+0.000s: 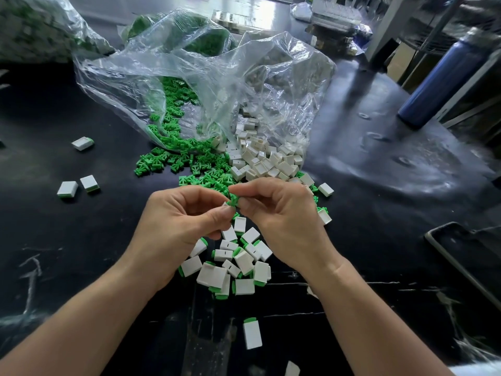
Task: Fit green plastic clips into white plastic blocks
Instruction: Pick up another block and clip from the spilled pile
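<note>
My right hand [282, 213] pinches a green clip [233, 200] between thumb and fingertips at the middle of the view. My left hand [181, 221] holds a white block [224, 204] right against that clip; only a corner of the block shows past my fingers. Loose green clips [173, 158] spill from a clear plastic bag [206, 77] just beyond my hands, and loose white blocks [265, 161] lie to their right. Below my hands sits a heap of white blocks with green clips fitted [235, 261].
Single fitted blocks lie at the left [67, 189] [82, 143] and near the front edge [252, 333]. A blue bottle [444, 77] stands at the far right. A dark tray [466, 256] sits at the right edge. More bags of green clips [40, 28] lie behind.
</note>
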Demonstrator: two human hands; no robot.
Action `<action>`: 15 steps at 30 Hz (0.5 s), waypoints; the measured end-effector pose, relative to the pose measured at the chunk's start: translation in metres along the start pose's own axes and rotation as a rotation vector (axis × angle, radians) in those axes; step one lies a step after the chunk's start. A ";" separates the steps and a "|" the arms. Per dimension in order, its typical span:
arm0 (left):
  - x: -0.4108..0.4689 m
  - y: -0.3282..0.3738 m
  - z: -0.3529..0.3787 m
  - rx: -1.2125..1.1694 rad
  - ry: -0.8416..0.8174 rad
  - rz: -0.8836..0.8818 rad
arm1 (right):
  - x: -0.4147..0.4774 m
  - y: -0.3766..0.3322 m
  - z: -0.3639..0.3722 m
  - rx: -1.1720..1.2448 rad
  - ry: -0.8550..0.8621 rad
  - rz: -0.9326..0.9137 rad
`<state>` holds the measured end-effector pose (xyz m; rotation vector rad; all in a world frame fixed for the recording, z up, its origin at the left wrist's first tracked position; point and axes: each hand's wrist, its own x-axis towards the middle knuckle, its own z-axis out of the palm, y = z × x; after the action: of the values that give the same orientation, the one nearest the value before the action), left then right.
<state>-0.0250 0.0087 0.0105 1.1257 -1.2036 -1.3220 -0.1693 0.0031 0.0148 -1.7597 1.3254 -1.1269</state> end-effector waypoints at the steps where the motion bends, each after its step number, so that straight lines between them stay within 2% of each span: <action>1: 0.000 0.000 0.000 0.008 0.003 0.007 | 0.000 0.000 0.000 0.000 -0.003 0.002; 12: -0.002 -0.006 0.001 0.112 0.020 0.048 | -0.003 -0.002 0.002 -0.140 -0.053 -0.070; 15: -0.002 -0.004 0.001 0.066 0.029 0.019 | -0.003 -0.002 0.002 -0.149 -0.027 -0.078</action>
<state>-0.0263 0.0112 0.0065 1.1736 -1.2414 -1.2560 -0.1670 0.0066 0.0149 -1.9421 1.3657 -1.0660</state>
